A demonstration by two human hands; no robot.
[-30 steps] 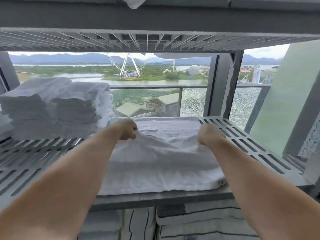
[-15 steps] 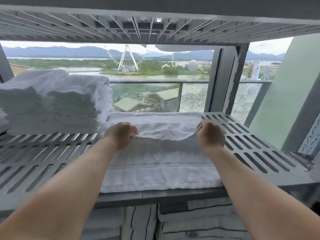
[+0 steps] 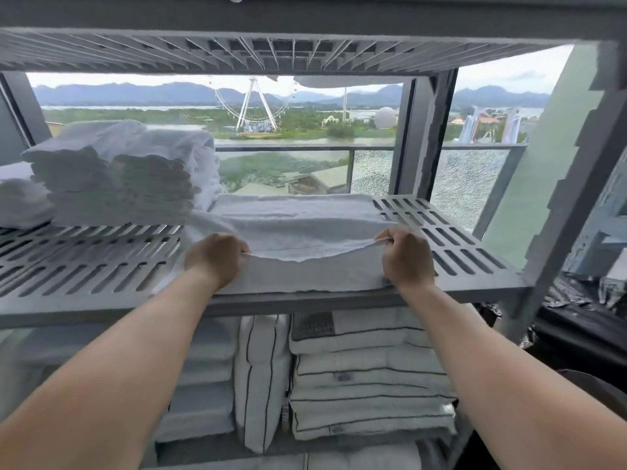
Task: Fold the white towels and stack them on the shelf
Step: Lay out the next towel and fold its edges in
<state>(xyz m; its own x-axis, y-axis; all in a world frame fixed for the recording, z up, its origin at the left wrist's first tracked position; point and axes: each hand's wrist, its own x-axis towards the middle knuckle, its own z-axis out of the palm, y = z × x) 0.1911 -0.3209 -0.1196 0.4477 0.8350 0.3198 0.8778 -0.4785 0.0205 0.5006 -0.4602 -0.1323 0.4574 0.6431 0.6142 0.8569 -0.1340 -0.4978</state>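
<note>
White towel (image 3: pixel 298 228), spread on slatted shelf (image 3: pixel 101 266) beside folded stack (image 3: pixel 129 178); left hand (image 3: pixel 217 257) and right hand (image 3: pixel 405 257) each pinching lifted edge, mid-fold; next: likely lay edges aligned, smooth flat.

A plain white towel (image 3: pixel 298 228) is noted between the hands. The slotted shelf (image 3: pixel 451 252) is grey. White cushions (image 3: pixel 369 385) piped in black lines are noted below the hands.

Both hands (image 3: pixel 217 257) (image 3: pixel 405 257) fisted, arms outstretched
</note>
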